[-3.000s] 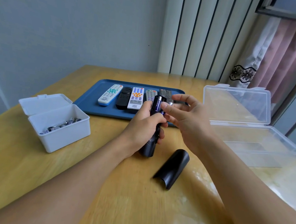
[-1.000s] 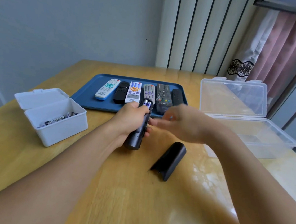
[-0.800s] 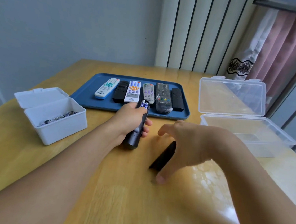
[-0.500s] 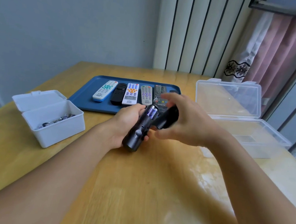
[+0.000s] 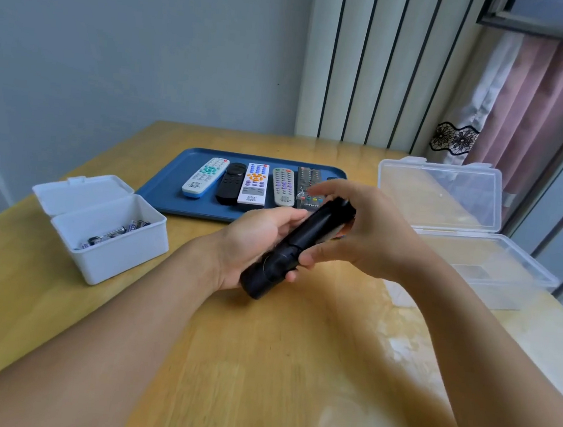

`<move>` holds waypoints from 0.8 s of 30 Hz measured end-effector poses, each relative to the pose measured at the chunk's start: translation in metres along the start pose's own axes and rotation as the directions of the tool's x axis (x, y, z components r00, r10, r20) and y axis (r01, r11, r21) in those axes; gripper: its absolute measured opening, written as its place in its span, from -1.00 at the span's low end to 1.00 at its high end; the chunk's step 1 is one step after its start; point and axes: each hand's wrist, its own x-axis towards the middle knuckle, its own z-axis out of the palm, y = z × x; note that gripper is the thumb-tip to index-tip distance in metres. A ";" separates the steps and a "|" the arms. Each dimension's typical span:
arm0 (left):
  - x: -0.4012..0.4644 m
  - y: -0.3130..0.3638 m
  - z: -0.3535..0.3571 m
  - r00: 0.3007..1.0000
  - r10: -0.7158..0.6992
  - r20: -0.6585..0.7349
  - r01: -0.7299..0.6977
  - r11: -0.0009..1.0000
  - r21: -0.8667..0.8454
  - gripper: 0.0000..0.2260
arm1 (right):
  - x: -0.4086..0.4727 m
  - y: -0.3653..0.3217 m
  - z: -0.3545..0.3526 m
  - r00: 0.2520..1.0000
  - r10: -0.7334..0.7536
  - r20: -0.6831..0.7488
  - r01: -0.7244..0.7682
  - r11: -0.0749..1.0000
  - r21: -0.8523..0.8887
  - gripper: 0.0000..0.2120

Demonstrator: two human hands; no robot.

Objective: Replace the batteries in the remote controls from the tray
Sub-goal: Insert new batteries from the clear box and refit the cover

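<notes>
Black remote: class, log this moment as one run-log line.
left hand grips black remote | right hand presses cover on | five remotes on blue tray

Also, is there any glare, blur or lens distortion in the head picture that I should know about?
Head view: daylight from the right leaves pale glare on the table beside the clear plastic box; wide-angle bending bows the table edges and stretches both forearms; the black remote and both hands, left hand and right hand, look slightly soft; the tray remotes stay readable.
</notes>
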 end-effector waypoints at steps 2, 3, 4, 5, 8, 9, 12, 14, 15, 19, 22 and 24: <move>0.000 0.002 0.002 0.999 0.006 -0.052 -0.005 1.000 0.016 -0.67 | -0.001 -0.005 -0.002 0.999 -0.045 -0.024 0.044 0.998 -0.047 -0.33; 0.000 0.003 0.002 0.997 0.009 -0.074 -0.006 1.000 0.030 -0.66 | -0.002 -0.007 -0.004 0.998 -0.056 -0.031 0.056 0.998 -0.018 -0.41; 0.000 0.004 0.001 0.996 0.006 -0.087 -0.001 0.999 0.054 -0.63 | -0.003 -0.007 -0.006 0.998 -0.059 -0.030 0.060 0.998 0.030 -0.47; -0.001 0.006 0.000 0.996 -0.006 -0.086 0.013 0.997 0.082 -0.59 | -0.004 -0.007 -0.008 0.998 -0.058 -0.023 0.059 0.996 0.071 -0.52; -0.005 0.009 -0.006 0.997 -0.059 -0.041 0.065 0.980 0.186 -0.49 | -0.004 -0.003 -0.011 0.999 -0.045 -0.028 0.047 0.997 0.067 -0.59; -0.007 0.009 -0.007 0.998 -0.061 -0.030 0.067 0.968 0.242 -0.48 | -0.004 -0.001 -0.013 0.998 -0.039 -0.039 0.041 0.998 0.055 -0.60; -0.006 0.008 -0.003 0.999 0.028 -0.016 -0.021 0.947 0.320 -0.45 | -0.004 0.002 -0.018 0.996 -0.024 -0.085 0.030 0.997 0.069 -0.58; -0.003 0.008 0.001 0.995 0.095 -0.021 -0.084 0.950 0.300 -0.42 | -0.003 0.003 -0.020 0.992 -0.029 -0.122 0.039 0.996 0.082 -0.56; -0.003 0.008 0.002 0.993 0.117 -0.028 -0.104 0.951 0.291 -0.41 | -0.003 0.003 -0.019 0.991 -0.038 -0.130 0.048 0.996 0.074 -0.54; -0.002 0.005 0.003 0.985 0.154 -0.084 -0.119 0.937 0.328 -0.45 | -0.004 -0.001 -0.013 0.990 -0.070 -0.124 0.070 0.998 -0.002 -0.49; -0.002 0.003 0.003 0.981 0.157 -0.110 -0.108 0.926 0.361 -0.47 | -0.005 -0.002 -0.012 0.993 -0.058 -0.107 0.054 0.998 -0.037 -0.55; -0.003 0.004 0.003 0.982 0.154 -0.106 -0.103 0.919 0.381 -0.49 | -0.004 -0.001 -0.014 0.996 -0.046 -0.082 0.044 0.999 -0.017 -0.61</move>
